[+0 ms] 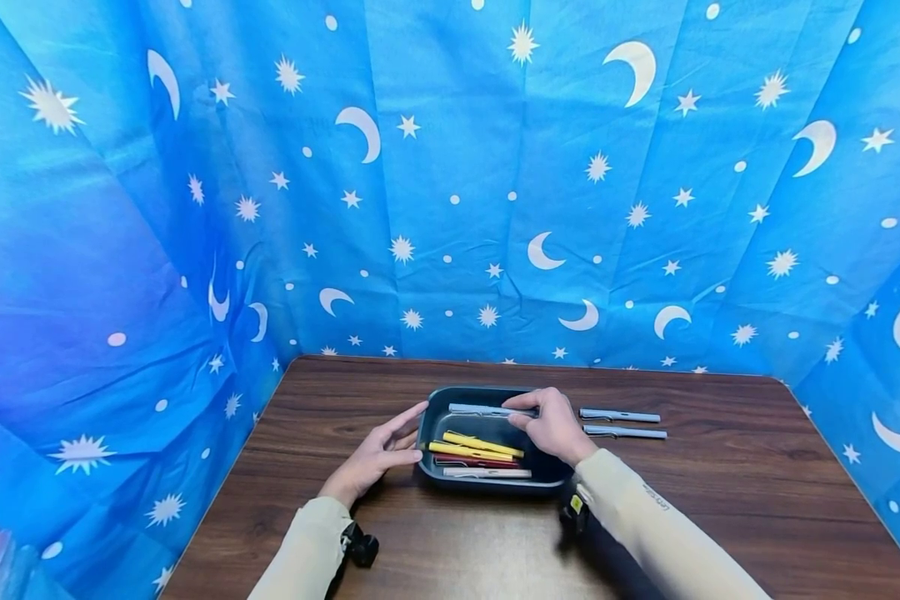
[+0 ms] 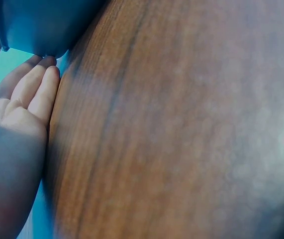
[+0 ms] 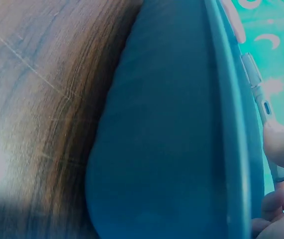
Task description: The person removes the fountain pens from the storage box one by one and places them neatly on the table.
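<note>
My right hand [image 1: 558, 427] pinches a light blue pen [image 1: 474, 409] between thumb and fingers, above the back part of a dark rectangular tray [image 1: 487, 487]. In the right wrist view this pen [image 3: 264, 107] shows beyond the tray's rim, with its clip end away from the hand. My left hand [image 1: 375, 454] rests its extended fingers and thumb against the tray's left end; in the left wrist view the fingertips touch the tray's outer wall [image 2: 42, 30]. Inside the tray lie two yellow pens [image 1: 471, 452], a dark red pen [image 1: 474, 462] and a pale pink pen [image 1: 487, 473].
Right of the tray, two more pens, light blue [image 1: 622, 416] and bluish-grey [image 1: 626, 432], lie side by side on the dark wooden table [image 1: 720, 483]. Blue cloth [image 1: 465, 225] with moons and stars hangs behind the table and at both sides.
</note>
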A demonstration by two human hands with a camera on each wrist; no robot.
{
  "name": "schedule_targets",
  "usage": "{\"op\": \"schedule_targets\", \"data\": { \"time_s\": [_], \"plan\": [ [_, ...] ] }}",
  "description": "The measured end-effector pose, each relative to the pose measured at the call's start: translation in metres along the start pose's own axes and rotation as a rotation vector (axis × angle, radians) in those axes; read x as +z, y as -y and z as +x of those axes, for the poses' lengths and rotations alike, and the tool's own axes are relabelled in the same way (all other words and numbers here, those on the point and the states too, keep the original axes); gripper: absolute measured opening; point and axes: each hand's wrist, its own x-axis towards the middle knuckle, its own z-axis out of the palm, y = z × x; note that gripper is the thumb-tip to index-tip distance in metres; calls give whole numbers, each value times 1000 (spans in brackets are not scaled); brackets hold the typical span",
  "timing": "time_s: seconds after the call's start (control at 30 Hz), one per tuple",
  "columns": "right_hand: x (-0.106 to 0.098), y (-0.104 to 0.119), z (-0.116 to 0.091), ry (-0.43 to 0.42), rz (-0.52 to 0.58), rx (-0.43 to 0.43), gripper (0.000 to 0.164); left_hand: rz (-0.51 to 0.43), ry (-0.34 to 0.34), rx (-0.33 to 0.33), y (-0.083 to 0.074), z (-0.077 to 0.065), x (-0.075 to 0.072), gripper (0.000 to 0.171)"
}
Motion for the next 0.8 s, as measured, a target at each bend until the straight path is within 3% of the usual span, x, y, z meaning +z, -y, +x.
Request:
{"op": "schedule_targets", "data": {
  "time_s": [0.4,0.8],
  "plan": [
    [-17,1,-8,32,22,-63,22,12,-10,-12,2,1,-1,75],
    [-34,-10,-17,-12,22,-90,18,1,-12,-15,0,0,1,75]
  ]
}}
